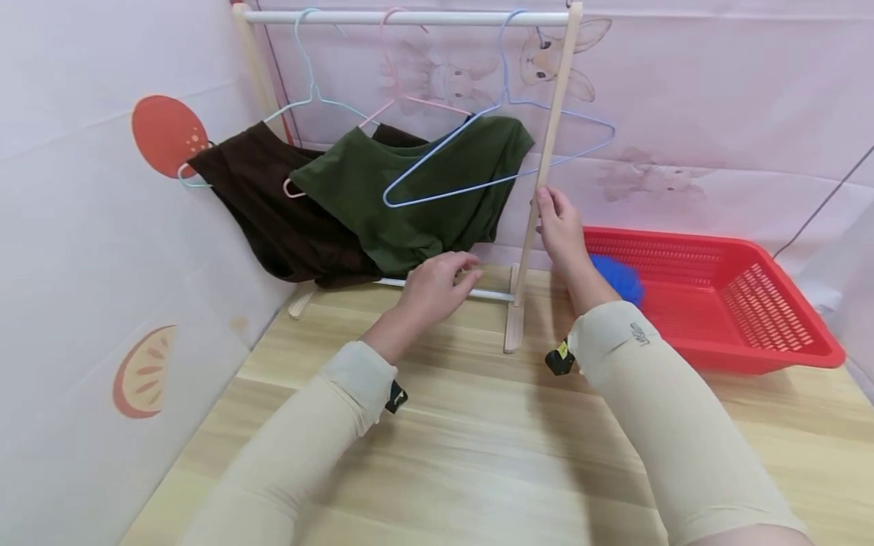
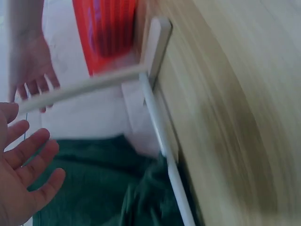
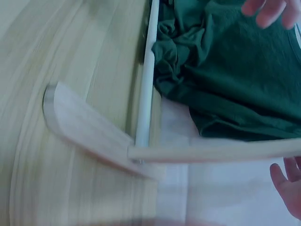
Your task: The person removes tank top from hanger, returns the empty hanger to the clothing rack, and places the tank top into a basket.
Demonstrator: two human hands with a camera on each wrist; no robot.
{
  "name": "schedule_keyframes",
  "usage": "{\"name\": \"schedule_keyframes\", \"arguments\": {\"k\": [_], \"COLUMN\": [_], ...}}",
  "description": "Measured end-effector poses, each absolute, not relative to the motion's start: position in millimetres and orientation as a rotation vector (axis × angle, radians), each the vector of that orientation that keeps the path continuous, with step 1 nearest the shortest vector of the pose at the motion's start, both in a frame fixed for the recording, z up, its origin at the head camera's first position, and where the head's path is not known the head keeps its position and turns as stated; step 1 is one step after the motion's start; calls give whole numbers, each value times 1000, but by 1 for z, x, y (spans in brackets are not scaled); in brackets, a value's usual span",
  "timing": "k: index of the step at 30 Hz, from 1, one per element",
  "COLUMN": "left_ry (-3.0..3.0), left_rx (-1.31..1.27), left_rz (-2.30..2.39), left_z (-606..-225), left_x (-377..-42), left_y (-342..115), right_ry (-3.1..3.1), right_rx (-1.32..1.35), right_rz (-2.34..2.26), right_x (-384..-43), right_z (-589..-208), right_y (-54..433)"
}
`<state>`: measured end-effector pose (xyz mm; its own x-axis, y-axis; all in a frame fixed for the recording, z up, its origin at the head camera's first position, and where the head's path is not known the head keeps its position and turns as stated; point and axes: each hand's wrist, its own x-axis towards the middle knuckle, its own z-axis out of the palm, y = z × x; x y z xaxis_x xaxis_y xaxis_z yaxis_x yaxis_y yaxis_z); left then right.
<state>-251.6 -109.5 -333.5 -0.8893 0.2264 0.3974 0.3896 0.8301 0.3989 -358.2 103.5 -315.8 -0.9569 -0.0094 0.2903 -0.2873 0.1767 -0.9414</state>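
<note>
My left hand (image 1: 440,288) is held with loosely bent fingers in front of the lower edge of a dark green garment (image 1: 423,220). In the left wrist view those fingers (image 2: 33,162) are spread, with nothing between them. My right hand (image 1: 561,227) is at the wooden post (image 1: 554,114) of a small clothes rack, fingertips close beside it. Seen from the right wrist, its thumb and fingers stand apart by the post. The green garment hangs on a pink hanger (image 1: 437,105). A bare blue hanger (image 1: 471,189) hangs in front of it.
A dark brown garment (image 1: 273,205) hangs on a teal hanger (image 1: 312,80) at the left. On the right stands a red plastic basket (image 1: 744,349) with a blue item (image 1: 617,279) inside. The rack's foot (image 1: 514,330) rests on the wooden table (image 1: 464,425). Printed walls enclose the back and left.
</note>
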Motion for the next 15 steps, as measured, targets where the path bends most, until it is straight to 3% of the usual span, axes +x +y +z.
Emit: {"name": "schedule_keyframes", "arguments": {"k": [6, 15], "left_ry": [-2491, -2077], "left_rx": [-465, -426], "left_rz": [-613, -584], "left_z": [-314, -255], "left_x": [-250, -257], "left_y": [-147, -204], "right_ry": [-2096, -2083], "right_rx": [228, 292], "right_rz": [1931, 1995], "right_x": [-363, -368], "right_z": [-320, -324], "right_y": [99, 95]}}
